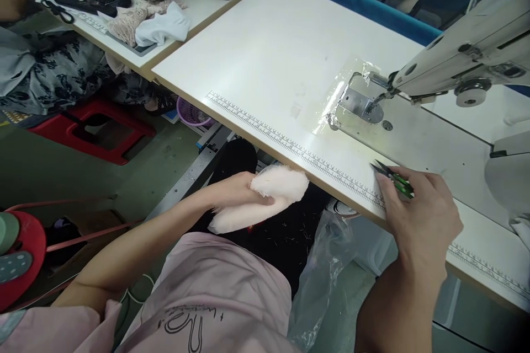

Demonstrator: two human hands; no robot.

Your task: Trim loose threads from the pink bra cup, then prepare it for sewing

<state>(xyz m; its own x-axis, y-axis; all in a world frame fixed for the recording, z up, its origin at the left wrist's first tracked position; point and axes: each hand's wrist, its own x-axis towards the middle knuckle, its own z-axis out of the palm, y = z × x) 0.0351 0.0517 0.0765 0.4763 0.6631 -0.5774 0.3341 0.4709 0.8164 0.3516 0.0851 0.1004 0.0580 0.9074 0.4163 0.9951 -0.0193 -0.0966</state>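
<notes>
Below the table edge, the left hand (236, 187) is gripping a fuzzy pale pink fabric piece (265, 198), fingers curled around one end, soft and lumpy looking. Over on the smooth white table (269, 55), the right hand (418, 215) is closing around small green-handled snips (393, 176), blades poking out over the printed ruler strip (290, 140). Further right, the sewing machine (464, 60) is sitting with shiny clear plastic (335, 99) taped by its needle plate.
</notes>
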